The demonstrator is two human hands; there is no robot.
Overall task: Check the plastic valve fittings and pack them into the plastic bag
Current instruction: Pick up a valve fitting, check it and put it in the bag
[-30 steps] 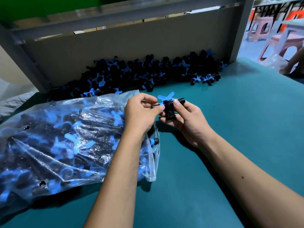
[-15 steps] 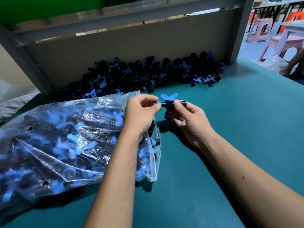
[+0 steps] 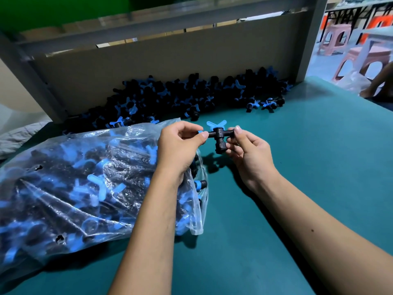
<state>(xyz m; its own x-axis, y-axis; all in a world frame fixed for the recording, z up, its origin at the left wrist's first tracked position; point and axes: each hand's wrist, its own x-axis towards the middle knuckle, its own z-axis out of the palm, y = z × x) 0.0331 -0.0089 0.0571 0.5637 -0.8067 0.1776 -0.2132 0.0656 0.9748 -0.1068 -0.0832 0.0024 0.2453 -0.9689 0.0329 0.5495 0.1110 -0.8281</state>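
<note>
Both hands hold one valve fitting (image 3: 219, 136) up over the green table (image 3: 319, 158), just right of the bag mouth. Left hand (image 3: 180, 145) pinches its left end between thumb and fingertips; right hand (image 3: 251, 152) pinches the right end and lower stub. Blue butterfly handle points far. Clear plastic bag (image 3: 89, 184), full of fittings, lies near left. Loose pile of fittings (image 3: 191, 96) sits far, against the cardboard panel (image 3: 170, 64).

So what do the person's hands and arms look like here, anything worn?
Both forearms are bare up to the frame edge, no sleeves in view. The left hand and right hand wear no gloves, rings or watch. Fingernails are short and plain.
</note>
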